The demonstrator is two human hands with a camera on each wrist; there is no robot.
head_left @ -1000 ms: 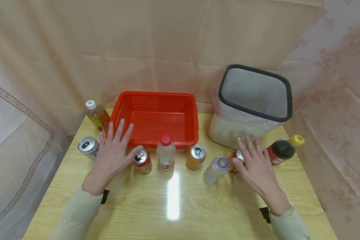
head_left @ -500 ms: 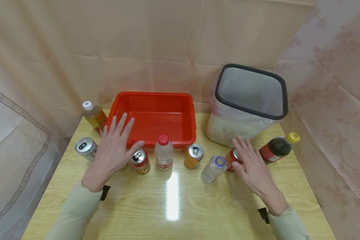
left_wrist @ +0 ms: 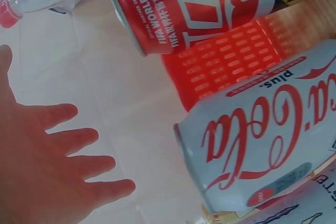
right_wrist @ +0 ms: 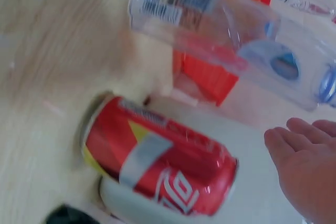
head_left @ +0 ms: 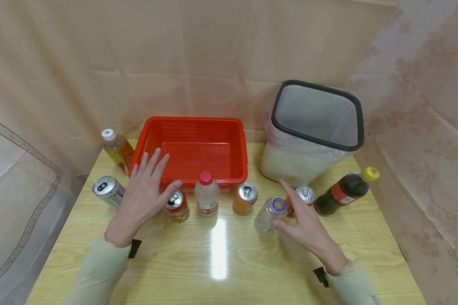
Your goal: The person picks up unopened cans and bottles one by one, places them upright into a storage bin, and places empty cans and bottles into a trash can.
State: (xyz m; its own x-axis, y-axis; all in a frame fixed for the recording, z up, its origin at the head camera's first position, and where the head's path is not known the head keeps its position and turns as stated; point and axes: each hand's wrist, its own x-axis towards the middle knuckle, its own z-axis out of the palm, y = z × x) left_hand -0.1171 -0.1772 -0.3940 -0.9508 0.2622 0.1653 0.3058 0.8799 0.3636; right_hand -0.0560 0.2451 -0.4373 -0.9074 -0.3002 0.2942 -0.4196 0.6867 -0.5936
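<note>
My left hand (head_left: 146, 186) hovers flat with its fingers spread, between a silver Coca-Cola can (head_left: 106, 190) and a red can (head_left: 177, 205); it holds nothing. In the left wrist view the left hand (left_wrist: 52, 171) lies beside the silver can (left_wrist: 262, 135) and the red can (left_wrist: 194, 9). My right hand (head_left: 295, 214) is open beside a clear empty bottle (head_left: 268, 212), in front of a red cola can (head_left: 304, 195). Whether it touches the bottle I cannot tell. The right wrist view shows the clear bottle (right_wrist: 226, 35), the cola can (right_wrist: 163, 156) and my fingertips (right_wrist: 307, 166).
A red basket (head_left: 192, 123) stands empty at the back, and a lined bin (head_left: 314, 144) at the back right. On the wooden table (head_left: 221, 262) also stand a tea bottle (head_left: 116, 150), a red-capped water bottle (head_left: 206, 192), an orange can (head_left: 245, 198) and a dark yellow-capped bottle (head_left: 343, 192).
My right hand has moved left, from over the red cola can to beside the clear bottle, which uncovers the can. The left hand has hardly moved.
</note>
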